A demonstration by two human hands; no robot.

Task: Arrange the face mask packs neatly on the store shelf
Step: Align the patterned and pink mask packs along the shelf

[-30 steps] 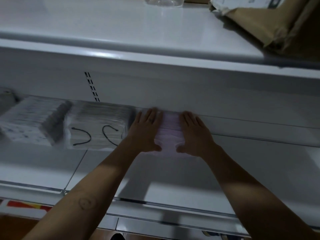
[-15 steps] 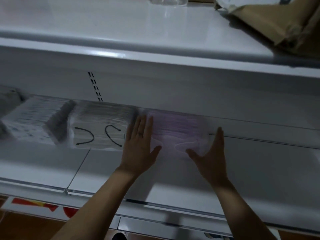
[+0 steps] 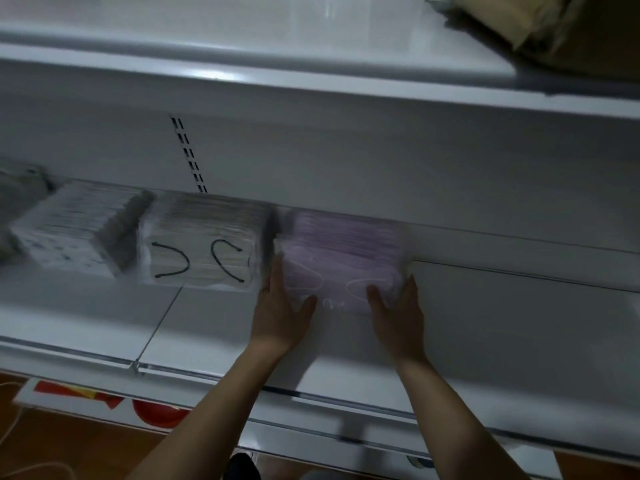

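The left hand and right hand press the purple mask pack at its 9 and 3 o'clock sides, fingers straight and together.

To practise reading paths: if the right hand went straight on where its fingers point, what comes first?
Probably the back wall: the right hand lies beside the purple mask pack; depth unclear.

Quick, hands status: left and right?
Left hand: open, fingers straight against the left side of the purple mask pack.
Right hand: open, fingers straight against its right side.
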